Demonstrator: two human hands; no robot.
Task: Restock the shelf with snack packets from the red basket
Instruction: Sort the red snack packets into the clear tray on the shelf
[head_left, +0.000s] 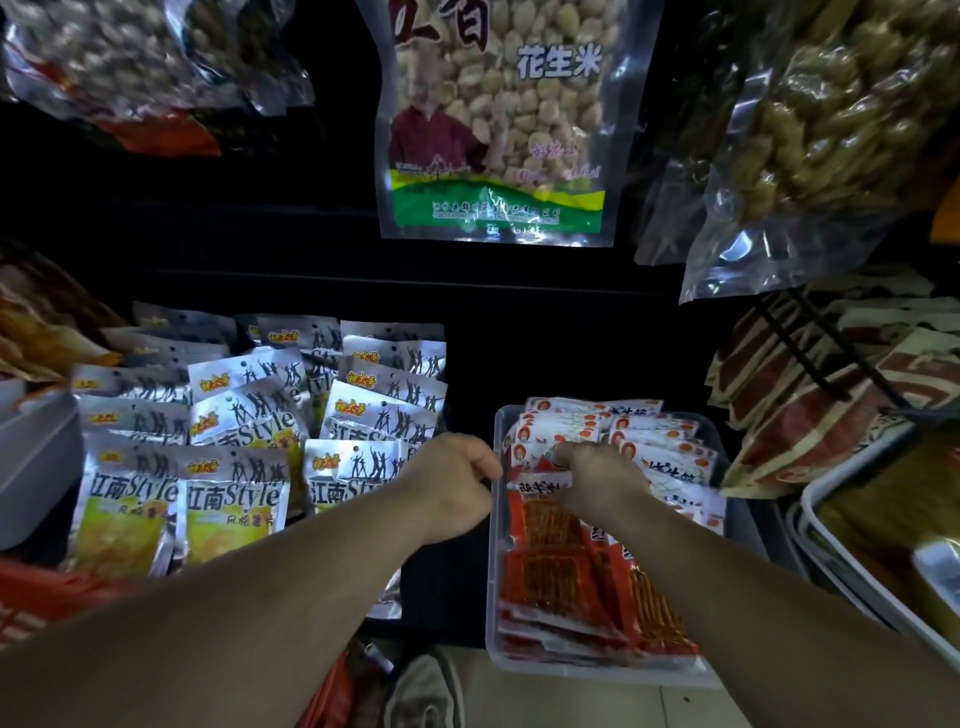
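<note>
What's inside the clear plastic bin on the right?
Red-and-white snack packets fill the clear bin: upright rows at the back, flat ones in front. The right hand grips one. The bin's floor and lower packets are covered.

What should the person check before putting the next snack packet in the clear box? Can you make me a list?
1. Left hand steadies the clear tray at its rim: ok, its fingers curl at the edge.
2. Right hand has a firm grip on one of the red packets: cannot tell, the hand hides its fingers.
3. Room left in the tray: not ok, it looks packed.
4. Packets stand in neat rows: not ok, the near ones lie flat.
5. More packets wait in the red basket: cannot tell, only a corner shows.
</note>
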